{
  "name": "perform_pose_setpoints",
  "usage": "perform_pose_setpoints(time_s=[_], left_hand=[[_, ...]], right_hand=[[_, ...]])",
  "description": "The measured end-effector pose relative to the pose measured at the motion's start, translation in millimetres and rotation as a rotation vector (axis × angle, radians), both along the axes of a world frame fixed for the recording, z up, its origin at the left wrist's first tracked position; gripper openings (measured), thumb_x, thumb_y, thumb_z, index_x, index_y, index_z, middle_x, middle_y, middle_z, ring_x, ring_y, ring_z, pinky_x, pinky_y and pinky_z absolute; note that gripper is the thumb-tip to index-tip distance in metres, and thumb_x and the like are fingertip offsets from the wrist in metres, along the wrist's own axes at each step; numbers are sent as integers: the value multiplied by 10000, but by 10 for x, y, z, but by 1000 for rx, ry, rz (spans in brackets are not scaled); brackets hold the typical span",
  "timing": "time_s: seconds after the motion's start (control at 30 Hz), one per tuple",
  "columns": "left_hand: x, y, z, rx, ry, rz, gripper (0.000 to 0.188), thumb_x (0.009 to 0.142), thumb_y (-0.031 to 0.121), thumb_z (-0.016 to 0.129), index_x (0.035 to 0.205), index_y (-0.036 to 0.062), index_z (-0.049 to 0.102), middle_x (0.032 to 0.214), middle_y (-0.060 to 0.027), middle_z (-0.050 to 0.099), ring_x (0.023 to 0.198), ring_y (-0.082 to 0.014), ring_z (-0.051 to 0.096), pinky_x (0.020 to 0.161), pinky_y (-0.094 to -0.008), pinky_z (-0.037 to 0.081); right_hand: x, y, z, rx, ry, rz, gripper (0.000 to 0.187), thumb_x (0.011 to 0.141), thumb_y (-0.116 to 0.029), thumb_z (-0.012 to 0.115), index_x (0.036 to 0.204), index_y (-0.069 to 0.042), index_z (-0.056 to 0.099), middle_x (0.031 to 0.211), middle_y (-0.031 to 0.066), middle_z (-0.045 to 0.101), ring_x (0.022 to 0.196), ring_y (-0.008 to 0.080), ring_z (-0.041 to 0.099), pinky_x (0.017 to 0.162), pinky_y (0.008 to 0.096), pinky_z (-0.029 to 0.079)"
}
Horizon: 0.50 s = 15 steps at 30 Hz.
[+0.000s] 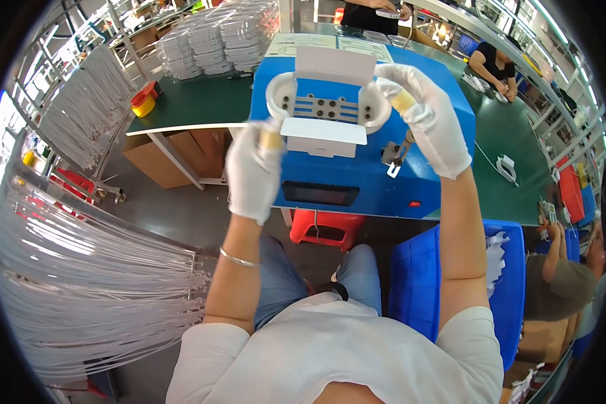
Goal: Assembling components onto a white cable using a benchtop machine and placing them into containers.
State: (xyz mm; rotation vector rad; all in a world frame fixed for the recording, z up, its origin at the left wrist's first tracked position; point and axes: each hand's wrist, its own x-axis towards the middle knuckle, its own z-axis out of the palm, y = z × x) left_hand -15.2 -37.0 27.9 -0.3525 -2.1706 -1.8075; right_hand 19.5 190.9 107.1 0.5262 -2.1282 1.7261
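My left hand (254, 174), in a white glove with a yellowish band on a finger, is raised just left of a blue bench machine (384, 192). Motion smears its fingertips, so I cannot tell whether it holds anything. My right hand (432, 118), gloved and banded likewise, curls over the right rounded white end (378, 118) of the machine's fixture. Its fingers are bent together; what lies in them is hidden. Between the two rounded ends runs a grey slotted metal plate (326, 108) with dark screws. White panels stand behind (335, 66) and in front (324, 137) of it.
A metal clamp (398, 153) sits on the machine's right. Stacked clear trays (219, 40) and a yellow-red tape roll (143, 101) are on the green bench. White cables hang from a rack (101, 269) at left. A blue bin (411, 276) and red stool (326, 229) stand nearby; co-workers sit beyond.
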Motion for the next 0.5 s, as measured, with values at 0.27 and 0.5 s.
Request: perform_pose_setpoints(time_s=[0.27,0.5], left_hand=[[-12,153,-16,294,-358,-428,211,927,111,523,989,-60,629,757,-111,656,489,-98,565,427,-214,494],[-59,-436,4,100,-63,-57,198,879,157,626,988,-7,646,856,-59,657,625,-116,609,563,-237,506]], right_hand=[[-231,-368,190,96,-43,-205,179,903,-150,602,1002,-6,643,952,-5,627,841,58,524,788,200,423],[-29,-173,146,429,282,-467,262,913,-133,569,1151,-22,581,1068,78,607,1001,163,579,907,284,427]])
